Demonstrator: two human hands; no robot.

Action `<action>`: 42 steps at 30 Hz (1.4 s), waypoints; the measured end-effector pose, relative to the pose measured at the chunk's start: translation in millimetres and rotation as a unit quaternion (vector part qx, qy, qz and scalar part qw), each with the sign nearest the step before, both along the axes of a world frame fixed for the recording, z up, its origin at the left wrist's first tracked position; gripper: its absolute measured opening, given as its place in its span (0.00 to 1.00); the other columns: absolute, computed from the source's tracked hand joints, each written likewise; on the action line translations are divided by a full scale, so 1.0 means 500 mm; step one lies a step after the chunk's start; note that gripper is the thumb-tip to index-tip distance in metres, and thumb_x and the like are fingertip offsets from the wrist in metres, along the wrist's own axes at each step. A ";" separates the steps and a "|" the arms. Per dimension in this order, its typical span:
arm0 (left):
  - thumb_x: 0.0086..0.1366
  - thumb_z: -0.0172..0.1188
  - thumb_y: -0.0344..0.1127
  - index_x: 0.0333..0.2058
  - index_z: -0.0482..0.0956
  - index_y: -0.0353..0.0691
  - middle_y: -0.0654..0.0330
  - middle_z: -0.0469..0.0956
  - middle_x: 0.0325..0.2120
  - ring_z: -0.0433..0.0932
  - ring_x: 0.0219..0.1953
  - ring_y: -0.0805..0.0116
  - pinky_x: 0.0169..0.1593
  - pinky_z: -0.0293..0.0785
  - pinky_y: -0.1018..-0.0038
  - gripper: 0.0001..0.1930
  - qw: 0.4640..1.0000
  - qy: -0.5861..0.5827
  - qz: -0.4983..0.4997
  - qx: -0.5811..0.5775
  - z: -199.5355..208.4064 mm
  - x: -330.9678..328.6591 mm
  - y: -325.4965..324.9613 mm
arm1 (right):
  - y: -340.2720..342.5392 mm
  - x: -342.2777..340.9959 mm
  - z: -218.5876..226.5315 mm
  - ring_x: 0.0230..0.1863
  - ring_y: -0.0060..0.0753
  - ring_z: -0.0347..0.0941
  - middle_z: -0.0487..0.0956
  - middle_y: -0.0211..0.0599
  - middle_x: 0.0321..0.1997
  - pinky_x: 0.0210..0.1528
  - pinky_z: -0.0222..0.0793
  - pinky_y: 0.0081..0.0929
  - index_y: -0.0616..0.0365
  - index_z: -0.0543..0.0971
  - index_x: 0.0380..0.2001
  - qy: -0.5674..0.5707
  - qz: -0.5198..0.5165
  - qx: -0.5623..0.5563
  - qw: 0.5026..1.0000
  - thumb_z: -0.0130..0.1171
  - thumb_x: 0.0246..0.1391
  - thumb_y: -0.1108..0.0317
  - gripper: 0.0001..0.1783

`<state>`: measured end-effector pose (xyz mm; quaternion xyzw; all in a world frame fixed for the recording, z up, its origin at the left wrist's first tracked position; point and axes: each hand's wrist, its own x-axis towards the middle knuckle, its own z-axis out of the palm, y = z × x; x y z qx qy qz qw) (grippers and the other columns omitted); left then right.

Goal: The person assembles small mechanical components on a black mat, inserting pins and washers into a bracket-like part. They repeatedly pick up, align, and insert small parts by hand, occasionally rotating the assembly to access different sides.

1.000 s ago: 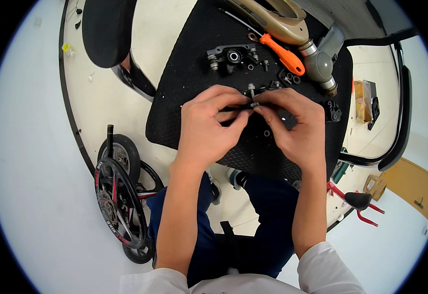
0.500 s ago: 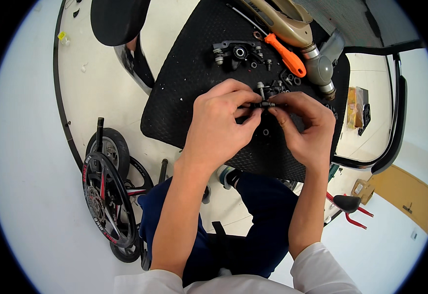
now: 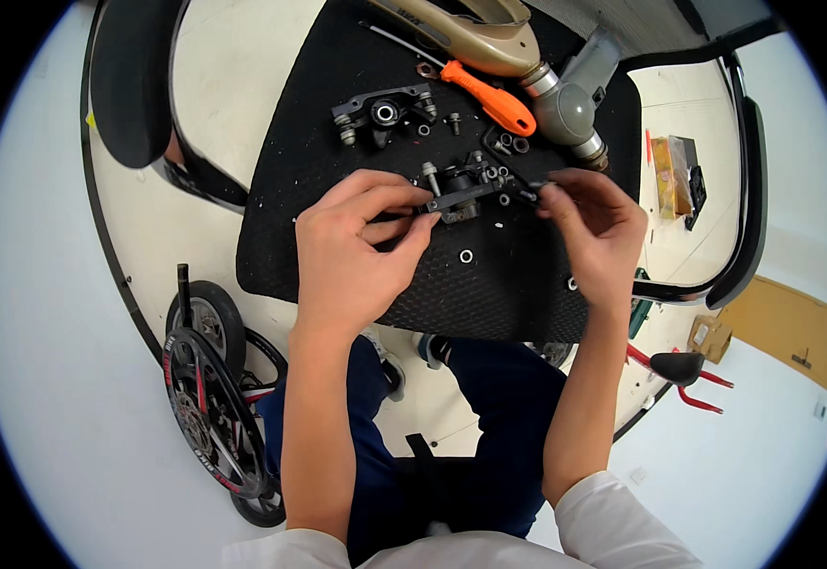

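My left hand (image 3: 361,251) pinches the near-left end of a black bicycle brake caliper (image 3: 461,194) on the black chair seat (image 3: 337,175). A silver bolt (image 3: 430,177) stands upright at that caliper's side. To its right, my right hand (image 3: 591,232) is closed at the fingertips on a small dark metal piece (image 3: 530,195), partly hidden by the thumb. A second brake caliper (image 3: 384,113) lies farther off to the left. Small nuts and washers lie around, among them a washer (image 3: 466,256) nearer me and a short bolt (image 3: 454,123) farther away.
An orange-handled screwdriver (image 3: 491,100) lies beyond the calipers, beside a tan and grey tubular part (image 3: 565,109). Armrests (image 3: 134,85) flank the seat. Bicycle wheels (image 3: 207,412) stand at the lower left. Boxes (image 3: 671,175) lie on the floor at right.
My right hand has moved away to the right, so the two hands are apart and the near caliper shows between them. The whole view has shifted.
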<state>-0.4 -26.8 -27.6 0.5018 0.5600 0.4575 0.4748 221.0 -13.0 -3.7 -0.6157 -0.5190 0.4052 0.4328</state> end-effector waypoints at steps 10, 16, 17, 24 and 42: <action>0.54 0.67 0.19 0.36 0.85 0.29 0.57 0.81 0.38 0.87 0.36 0.66 0.42 0.86 0.76 0.09 1.000 -0.001 0.008 0.026 -0.006 0.006 0.000 | 0.002 -0.096 0.002 0.34 0.38 0.83 0.85 0.41 0.34 0.39 0.77 0.26 0.62 0.85 0.34 -0.133 0.173 0.104 0.970 0.66 0.47 0.78 0.08; 0.54 0.65 0.15 0.36 0.84 0.26 0.56 0.80 0.40 0.84 0.39 0.71 0.45 0.86 0.77 0.09 1.000 -0.005 -0.010 0.024 0.001 0.005 0.000 | 0.005 -0.104 0.014 0.33 0.42 0.82 0.84 0.42 0.34 0.38 0.77 0.29 0.63 0.84 0.34 -0.191 0.184 0.125 0.956 0.67 0.46 0.79 0.09; 0.54 0.65 0.16 0.36 0.84 0.26 0.56 0.80 0.40 0.84 0.39 0.71 0.45 0.86 0.77 0.09 0.999 0.001 -0.012 0.033 -0.001 0.003 -0.002 | 0.005 -0.108 0.016 0.32 0.42 0.82 0.84 0.42 0.33 0.37 0.77 0.29 0.63 0.84 0.34 -0.205 0.189 0.133 0.951 0.67 0.47 0.79 0.08; 0.52 0.66 0.19 0.34 0.85 0.29 0.57 0.82 0.37 0.84 0.36 0.71 0.42 0.86 0.76 0.08 0.997 0.030 -0.002 0.071 -0.008 0.005 -0.007 | -0.003 -0.130 0.035 0.28 0.43 0.79 0.80 0.43 0.29 0.32 0.75 0.31 0.63 0.81 0.31 -0.234 0.171 0.089 0.953 0.67 0.52 0.76 0.05; 0.52 0.66 0.20 0.33 0.84 0.29 0.56 0.82 0.35 0.86 0.33 0.69 0.39 0.86 0.76 0.07 0.997 0.035 0.009 0.073 -0.014 0.000 -0.004 | -0.009 -0.167 0.026 0.26 0.54 0.75 0.75 0.48 0.24 0.28 0.69 0.40 0.61 0.68 0.31 -0.329 0.167 0.030 0.929 0.62 0.60 0.69 0.13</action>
